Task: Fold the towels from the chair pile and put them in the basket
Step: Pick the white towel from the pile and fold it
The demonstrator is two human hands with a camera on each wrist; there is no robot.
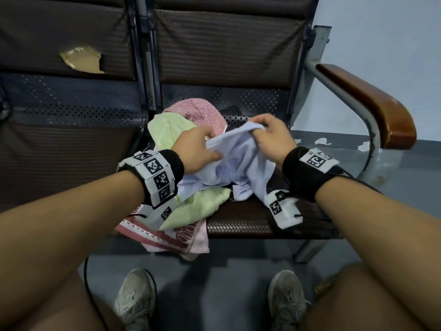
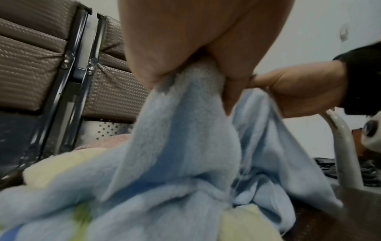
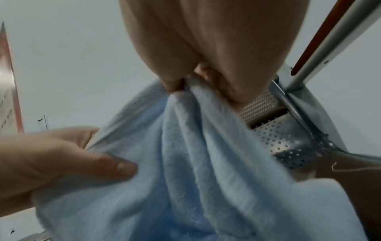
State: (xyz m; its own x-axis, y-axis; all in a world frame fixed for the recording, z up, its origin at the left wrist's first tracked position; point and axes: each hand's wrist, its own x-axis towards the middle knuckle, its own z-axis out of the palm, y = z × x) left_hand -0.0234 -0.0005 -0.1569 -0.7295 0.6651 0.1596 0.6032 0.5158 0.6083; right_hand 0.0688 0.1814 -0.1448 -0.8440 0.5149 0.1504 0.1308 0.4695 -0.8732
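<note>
A row of brown woven-padded seats on a dark metal frame stands against a pale wall, grey floor beneath; on the right-hand chair (image 1: 238, 218) a blue towel (image 1: 238, 161) is lifted off the pile, its lower folds still resting on the other towels and the seat. The left hand (image 1: 198, 149) pinches the towel's upper edge between thumb and curled fingers; the right hand (image 1: 269, 134) grips the same edge just beside it, fingers closed tight on a bunched corner; the cloth sags in folds between and below them. Under the blue towel lies a green towel (image 1: 167, 130), showing both behind the left hand and at the seat's front; a pink towel (image 1: 198, 111) sits at the back of the pile, near the perforated metal backrest; a red-and-white striped towel (image 1: 164, 235) hangs over the seat's front edge. A wooden armrest (image 1: 372, 103) curves at the right; the next seat's backrest shows a tear (image 1: 81, 59); two grey trainers (image 1: 136, 297) stand on the floor below.
</note>
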